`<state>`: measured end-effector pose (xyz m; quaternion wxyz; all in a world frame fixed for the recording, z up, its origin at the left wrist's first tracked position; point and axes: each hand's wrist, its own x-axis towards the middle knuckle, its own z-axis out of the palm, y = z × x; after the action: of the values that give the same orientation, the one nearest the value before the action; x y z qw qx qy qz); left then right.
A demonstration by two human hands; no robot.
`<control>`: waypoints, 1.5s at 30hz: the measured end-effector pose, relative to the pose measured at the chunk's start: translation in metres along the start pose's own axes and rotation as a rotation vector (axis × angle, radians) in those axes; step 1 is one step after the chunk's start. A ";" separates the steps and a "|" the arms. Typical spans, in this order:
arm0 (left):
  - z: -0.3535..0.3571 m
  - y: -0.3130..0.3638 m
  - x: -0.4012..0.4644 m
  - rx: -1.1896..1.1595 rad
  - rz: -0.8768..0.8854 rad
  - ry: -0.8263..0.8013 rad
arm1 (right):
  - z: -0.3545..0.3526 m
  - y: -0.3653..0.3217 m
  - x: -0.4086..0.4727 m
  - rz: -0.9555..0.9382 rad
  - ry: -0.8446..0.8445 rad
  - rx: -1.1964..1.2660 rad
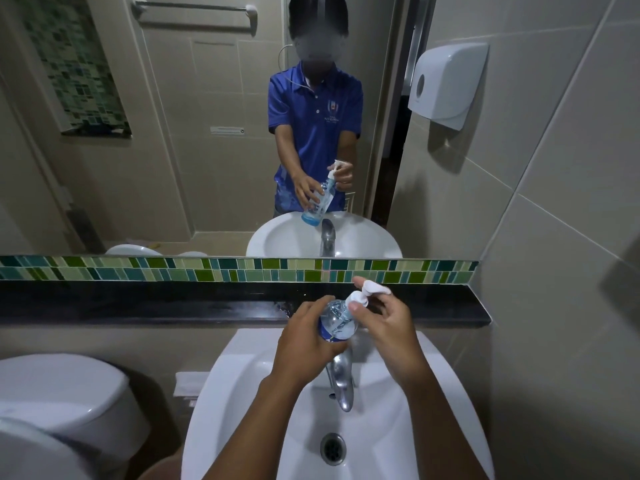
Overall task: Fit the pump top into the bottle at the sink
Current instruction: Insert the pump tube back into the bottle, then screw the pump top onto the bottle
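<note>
A clear plastic bottle with a blue label is held tilted over the back of the white sink, above the tap. My left hand wraps around its lower body. The white pump top sits at the bottle's neck, its nozzle pointing right. My right hand grips the pump, thumb against its collar and fingers around the head. The mirror shows the same bottle and pump held by both hands.
A chrome tap stands directly below the bottle, with the drain nearer me. A black ledge and green tile strip run behind the sink. A toilet is at the left, a paper dispenser on the right wall.
</note>
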<state>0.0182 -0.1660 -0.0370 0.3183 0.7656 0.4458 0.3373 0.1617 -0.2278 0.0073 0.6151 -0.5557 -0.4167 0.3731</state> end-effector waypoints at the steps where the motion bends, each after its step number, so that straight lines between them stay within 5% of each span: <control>1: 0.001 -0.001 -0.003 -0.011 -0.008 0.001 | 0.000 0.000 -0.002 -0.013 0.007 0.017; 5: 0.003 -0.004 -0.013 -0.035 -0.039 0.017 | 0.003 0.004 -0.009 -0.067 0.081 -0.146; 9: -0.002 -0.004 -0.022 -0.067 -0.057 0.021 | 0.003 0.010 -0.017 -0.059 -0.079 -0.112; 12: -0.006 -0.005 -0.026 -0.056 -0.068 0.009 | 0.003 0.015 -0.018 -0.092 0.035 -0.210; 22: -0.004 -0.002 -0.032 -0.058 -0.058 -0.019 | 0.002 0.015 -0.026 -0.010 -0.139 -0.056; 26: -0.004 -0.001 -0.033 -0.044 -0.057 -0.029 | 0.002 0.018 -0.027 0.065 0.038 -0.114; 29: -0.003 0.001 -0.034 -0.063 -0.055 -0.031 | 0.003 0.016 -0.032 0.058 -0.135 0.020; 33: -0.002 0.002 -0.036 -0.064 -0.059 -0.027 | 0.007 0.015 -0.035 0.052 -0.025 0.052; 36: -0.003 0.002 -0.038 -0.083 -0.057 -0.041 | 0.008 0.015 -0.039 0.029 -0.135 0.085; 40: -0.004 0.001 -0.040 -0.070 -0.061 -0.038 | 0.009 0.010 -0.039 -0.016 0.042 -0.043; 45: -0.006 -0.004 -0.040 -0.078 -0.059 -0.034 | 0.005 0.012 -0.038 -0.048 -0.031 -0.063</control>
<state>-0.0035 -0.1991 -0.0458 0.3654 0.7446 0.4493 0.3320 0.1423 -0.2599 -0.0079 0.5994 -0.5588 -0.4509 0.3537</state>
